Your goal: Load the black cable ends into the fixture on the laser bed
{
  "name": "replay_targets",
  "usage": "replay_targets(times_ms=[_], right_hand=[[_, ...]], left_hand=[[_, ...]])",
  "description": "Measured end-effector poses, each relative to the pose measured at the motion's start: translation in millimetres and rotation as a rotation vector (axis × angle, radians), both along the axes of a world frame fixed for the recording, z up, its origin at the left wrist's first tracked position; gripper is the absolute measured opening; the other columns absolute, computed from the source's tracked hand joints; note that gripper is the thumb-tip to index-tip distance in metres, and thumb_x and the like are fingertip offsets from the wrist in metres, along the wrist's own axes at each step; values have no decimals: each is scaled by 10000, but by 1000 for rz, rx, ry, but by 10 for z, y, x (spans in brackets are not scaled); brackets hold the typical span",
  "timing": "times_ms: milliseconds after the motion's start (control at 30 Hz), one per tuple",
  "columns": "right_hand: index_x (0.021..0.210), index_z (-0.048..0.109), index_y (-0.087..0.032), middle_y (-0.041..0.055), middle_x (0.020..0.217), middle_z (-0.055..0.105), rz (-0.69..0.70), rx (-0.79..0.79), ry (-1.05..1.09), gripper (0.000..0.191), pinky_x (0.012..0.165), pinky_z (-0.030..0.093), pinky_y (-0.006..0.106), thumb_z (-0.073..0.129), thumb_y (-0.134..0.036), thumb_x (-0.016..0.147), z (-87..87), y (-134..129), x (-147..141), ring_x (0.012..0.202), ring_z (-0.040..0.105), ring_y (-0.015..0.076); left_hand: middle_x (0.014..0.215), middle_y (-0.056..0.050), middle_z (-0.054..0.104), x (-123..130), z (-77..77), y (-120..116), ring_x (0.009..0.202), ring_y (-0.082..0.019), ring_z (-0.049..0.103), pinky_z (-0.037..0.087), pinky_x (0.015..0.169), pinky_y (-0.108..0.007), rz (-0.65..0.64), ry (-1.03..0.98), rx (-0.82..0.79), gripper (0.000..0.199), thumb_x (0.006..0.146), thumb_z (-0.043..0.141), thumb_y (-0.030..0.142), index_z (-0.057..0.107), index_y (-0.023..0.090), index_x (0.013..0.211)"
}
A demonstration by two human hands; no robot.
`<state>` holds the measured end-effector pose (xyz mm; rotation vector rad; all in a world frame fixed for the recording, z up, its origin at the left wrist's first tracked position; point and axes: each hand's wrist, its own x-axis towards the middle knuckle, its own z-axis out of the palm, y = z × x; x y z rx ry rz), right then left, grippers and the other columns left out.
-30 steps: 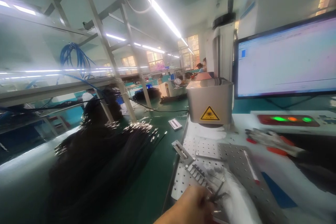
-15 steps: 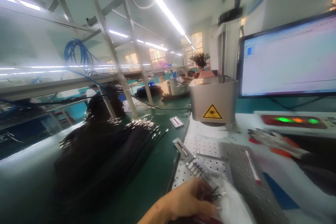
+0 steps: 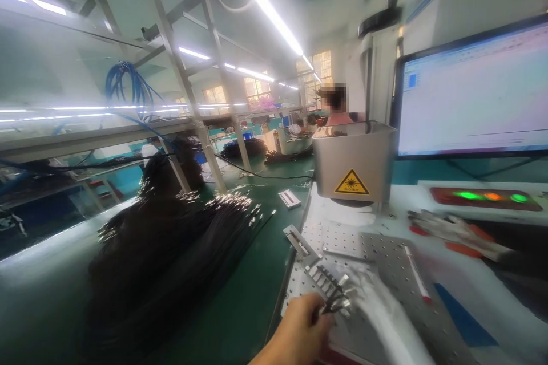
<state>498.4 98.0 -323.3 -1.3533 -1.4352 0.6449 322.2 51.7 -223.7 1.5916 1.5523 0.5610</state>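
Observation:
My left hand point(image 3: 299, 325) reaches in from the bottom edge and pinches a small bunch of thin black cables with metal connector ends point(image 3: 336, 303). The connectors lie against a comb-like metal fixture point(image 3: 324, 278) on the perforated metal plate point(image 3: 385, 251) under the laser marker head point(image 3: 353, 162). A blurred white shape point(image 3: 381, 319), possibly my gloved right hand, touches the same connectors from the right; its grip is too blurred to read.
A big heap of black cables point(image 3: 171, 251) covers the green bench on the left. A monitor point(image 3: 471, 91), a lit control panel point(image 3: 483, 197), work gloves point(image 3: 454, 234) and a red-tipped pen point(image 3: 415, 274) lie to the right. Another person point(image 3: 338, 108) sits far behind.
My left hand has shifted forward and upward along the plate with the cable ends, bringing them nearer the comb fixture. The view has drifted slightly left.

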Motion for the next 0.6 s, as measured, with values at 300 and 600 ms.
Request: replay_targets(times_ms=[300, 600], right_hand=[[1161, 676, -136, 135, 1163, 638, 81, 40, -766, 427, 915, 480, 442, 590, -366, 812, -349, -31, 136, 1085, 579, 328], [1060, 725, -169, 120, 1011, 678, 33, 143, -934, 345, 766, 514, 362, 575, -419, 874, -377, -20, 71, 889, 640, 290]], left_hand=[[586, 53, 450, 24, -149, 138, 607, -114, 446, 291, 556, -245, 232, 34, -4, 89, 678, 531, 162, 461, 194, 635], [602, 32, 439, 182, -232, 211, 642, -130, 440, 262, 587, -263, 294, 149, 80, 220, 685, 560, 160, 374, 207, 576]])
